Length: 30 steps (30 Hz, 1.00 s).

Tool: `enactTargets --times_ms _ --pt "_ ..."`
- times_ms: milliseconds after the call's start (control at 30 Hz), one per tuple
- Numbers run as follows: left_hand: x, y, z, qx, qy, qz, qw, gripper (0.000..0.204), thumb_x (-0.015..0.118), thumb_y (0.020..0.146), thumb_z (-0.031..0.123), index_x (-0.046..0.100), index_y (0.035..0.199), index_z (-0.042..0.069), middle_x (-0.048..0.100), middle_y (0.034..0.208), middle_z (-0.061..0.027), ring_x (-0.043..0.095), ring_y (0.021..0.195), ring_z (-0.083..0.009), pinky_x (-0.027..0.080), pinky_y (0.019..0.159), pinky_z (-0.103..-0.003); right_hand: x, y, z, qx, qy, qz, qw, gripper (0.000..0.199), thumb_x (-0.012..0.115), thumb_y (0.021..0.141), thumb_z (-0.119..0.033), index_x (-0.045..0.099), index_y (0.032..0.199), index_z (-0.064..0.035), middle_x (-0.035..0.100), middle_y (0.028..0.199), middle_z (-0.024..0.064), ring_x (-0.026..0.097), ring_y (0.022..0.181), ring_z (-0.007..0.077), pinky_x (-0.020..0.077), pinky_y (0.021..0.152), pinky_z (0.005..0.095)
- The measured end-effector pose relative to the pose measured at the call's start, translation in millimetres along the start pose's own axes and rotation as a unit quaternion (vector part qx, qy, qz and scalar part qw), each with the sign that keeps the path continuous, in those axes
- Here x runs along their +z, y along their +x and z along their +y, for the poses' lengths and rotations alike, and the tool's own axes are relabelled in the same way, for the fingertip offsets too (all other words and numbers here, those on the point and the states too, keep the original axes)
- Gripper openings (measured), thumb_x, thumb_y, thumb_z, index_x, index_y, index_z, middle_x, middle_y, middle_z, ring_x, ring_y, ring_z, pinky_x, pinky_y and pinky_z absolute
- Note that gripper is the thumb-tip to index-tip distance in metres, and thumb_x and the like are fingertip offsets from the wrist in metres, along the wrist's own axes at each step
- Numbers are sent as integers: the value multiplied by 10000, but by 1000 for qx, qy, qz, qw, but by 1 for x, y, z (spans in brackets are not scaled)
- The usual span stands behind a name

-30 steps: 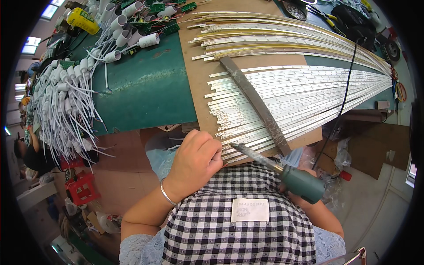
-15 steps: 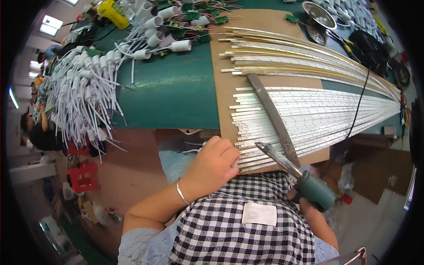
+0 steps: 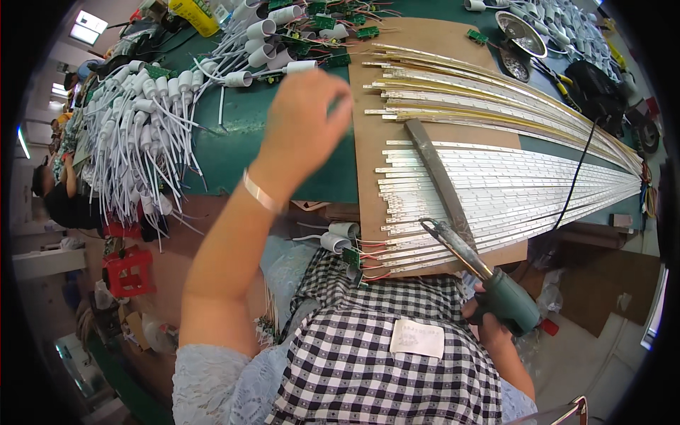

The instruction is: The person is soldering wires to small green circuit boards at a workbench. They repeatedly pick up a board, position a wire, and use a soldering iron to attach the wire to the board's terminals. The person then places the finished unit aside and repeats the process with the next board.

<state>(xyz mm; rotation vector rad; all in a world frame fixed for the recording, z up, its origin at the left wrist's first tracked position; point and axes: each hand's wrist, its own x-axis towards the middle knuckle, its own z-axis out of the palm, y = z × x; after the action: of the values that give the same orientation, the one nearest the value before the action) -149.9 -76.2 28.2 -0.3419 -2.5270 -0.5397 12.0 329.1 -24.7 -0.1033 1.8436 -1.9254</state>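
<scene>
My left hand [image 3: 304,120] is raised over the green table [image 3: 234,152], fingers loosely curled with nothing in them, close to the white cylindrical parts with wires [image 3: 265,42]. My right hand [image 3: 489,322] grips the green handle of a soldering iron [image 3: 489,280], whose tip rests near the close ends of the white LED strips [image 3: 496,191]. These strips lie side by side on a brown board [image 3: 368,156] under a dark flat bar [image 3: 439,180]. Two white parts with small green circuit boards [image 3: 343,244] hang at the board's near edge by red and white wires.
A large heap of white wired parts [image 3: 134,134] covers the table's left. Yellow strips [image 3: 482,99] lie further back on the board. A metal dish [image 3: 520,35], a black box [image 3: 595,88] with cable and a yellow bottle [image 3: 195,14] stand at the back. A person sits far left [image 3: 60,198].
My left hand has lifted off the near strip ends and moved up and forward over the green table. The soldering iron stays about where it was. The view has shifted.
</scene>
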Motion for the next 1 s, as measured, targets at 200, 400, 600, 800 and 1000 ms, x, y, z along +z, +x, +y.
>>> enactTargets --times_ms 200,400,600,800,1000 --pt "69 51 -64 42 161 45 985 171 680 799 180 694 956 114 662 911 -45 587 890 -280 462 790 -419 6 -2 4 -28 -15 11 999 695 680 871 -462 471 1302 41 640 785 113 625 729 191 511 716 301" --pt "75 55 -74 35 205 36 978 168 696 785 216 710 935 141 672 862 -11 599 869 -265 447 756 -435 10 4 -1 -44 -32 -3 999 677 663 887 -470 473 1292 39 640 783 107 626 718 182 515 707 300" --pt "35 26 -32 -39 -33 23 998 104 707 792 138 713 875 75 665 818 -79 619 731 -267 487 692 -359 9 5 0 -33 -35 -3 999 693 671 877 -500 488 1290 26 644 792 95 615 710 157 502 681 278" --pt "-4 -54 42 54 -132 -98 985 160 728 747 103 699 904 107 662 834 -42 609 761 -229 408 753 -406 11 8 1 -73 -12 17 997 329 648 854 -227 627 1024 54 679 746 90 661 670 187 543 656 312" --pt "-12 -90 92 -4 -108 -175 979 179 739 714 104 685 881 137 640 814 12 592 784 -177 340 756 -373 6 0 1 -55 -60 10 997 340 631 891 -250 603 1106 12 679 783 98 657 691 168 531 650 293"
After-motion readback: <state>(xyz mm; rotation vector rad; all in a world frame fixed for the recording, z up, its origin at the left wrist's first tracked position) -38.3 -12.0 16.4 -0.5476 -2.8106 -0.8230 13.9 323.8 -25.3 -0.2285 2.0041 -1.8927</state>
